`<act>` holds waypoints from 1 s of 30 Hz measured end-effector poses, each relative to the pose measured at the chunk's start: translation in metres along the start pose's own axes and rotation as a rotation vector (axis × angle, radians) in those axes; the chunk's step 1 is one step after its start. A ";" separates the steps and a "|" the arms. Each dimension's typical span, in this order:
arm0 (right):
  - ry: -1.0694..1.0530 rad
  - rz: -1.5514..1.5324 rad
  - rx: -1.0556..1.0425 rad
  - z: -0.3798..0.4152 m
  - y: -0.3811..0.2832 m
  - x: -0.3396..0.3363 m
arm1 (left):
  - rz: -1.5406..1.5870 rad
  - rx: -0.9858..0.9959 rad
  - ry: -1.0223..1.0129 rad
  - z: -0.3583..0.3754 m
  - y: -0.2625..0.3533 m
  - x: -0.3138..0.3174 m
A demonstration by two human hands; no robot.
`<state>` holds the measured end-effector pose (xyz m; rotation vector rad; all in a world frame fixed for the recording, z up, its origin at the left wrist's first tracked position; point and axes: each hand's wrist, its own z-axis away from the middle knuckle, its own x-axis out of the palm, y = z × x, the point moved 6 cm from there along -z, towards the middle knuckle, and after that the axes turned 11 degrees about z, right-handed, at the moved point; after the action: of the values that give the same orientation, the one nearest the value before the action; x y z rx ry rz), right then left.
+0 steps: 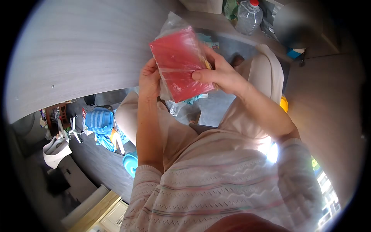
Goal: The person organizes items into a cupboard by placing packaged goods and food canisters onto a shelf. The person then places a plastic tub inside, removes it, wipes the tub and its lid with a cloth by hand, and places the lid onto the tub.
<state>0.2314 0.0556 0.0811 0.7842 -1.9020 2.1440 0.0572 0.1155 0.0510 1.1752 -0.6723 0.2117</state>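
Observation:
Both hands hold a flat, red rectangular packet (179, 63) in clear plastic wrap, raised above my lap. My left hand (148, 79) grips its left edge, fingers curled partly behind it. On the right side, my right hand (218, 73) has its thumb pressed flat on the front, with the other fingers behind the packet. Loose crinkled plastic (173, 23) sticks out past the packet's top edge. Something thin and yellowish shows at the right edge beside my right hand. More clear plastic (176, 108) hangs lower down, between my knees.
A grey panel (85, 50) rises close on my left. A clear jug with a red cap (249, 17) stands on a ledge at the upper right. Lower left are a blue striped bag (99, 120), a turquoise basin (130, 164) and a white chair (57, 151).

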 end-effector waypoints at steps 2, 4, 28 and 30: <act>-0.017 -0.139 0.018 0.000 0.000 0.004 | -0.121 0.037 0.059 -0.003 0.003 0.000; -0.044 -0.240 0.071 0.001 0.006 0.003 | -0.181 0.079 0.085 -0.004 0.006 0.004; 0.278 0.627 0.015 -0.016 0.023 -0.011 | 0.218 -0.060 -0.005 0.005 -0.038 0.004; 0.155 0.419 0.095 -0.013 0.013 -0.014 | 0.473 -0.028 -0.112 0.002 -0.037 0.007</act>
<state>0.2337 0.0688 0.0629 0.2318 -2.0351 2.4595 0.0798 0.0985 0.0266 0.9926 -1.0449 0.5348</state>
